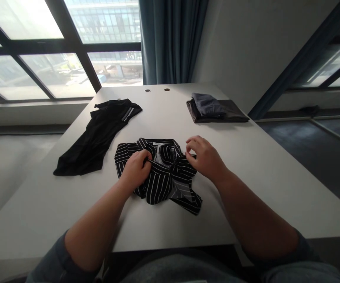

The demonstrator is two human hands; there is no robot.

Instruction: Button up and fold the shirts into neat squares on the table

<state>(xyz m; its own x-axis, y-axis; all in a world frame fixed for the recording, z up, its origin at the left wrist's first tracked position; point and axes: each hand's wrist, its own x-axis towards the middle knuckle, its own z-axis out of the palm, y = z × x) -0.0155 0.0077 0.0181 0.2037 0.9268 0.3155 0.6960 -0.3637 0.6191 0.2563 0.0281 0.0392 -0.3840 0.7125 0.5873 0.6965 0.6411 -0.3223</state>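
Note:
A black shirt with white stripes (pixel 159 184) lies bunched on the white table in front of me, its collar side away from me and some grey inner fabric showing. My left hand (pixel 137 167) is closed on the shirt's near fold, thumb and fingers pinching the cloth. At the shirt's right edge, my right hand (pixel 203 155) has its thumb and index finger curled together in a pinch. The cloth meets those fingertips, though the exact hold is partly hidden by the hand.
A black garment with a light striped band (pixel 96 135) is spread on the left of the white table (pixel 261 188). Folded dark clothes (pixel 217 110) are stacked at the back right. Behind the table are a blue curtain (pixel 171 43) and windows.

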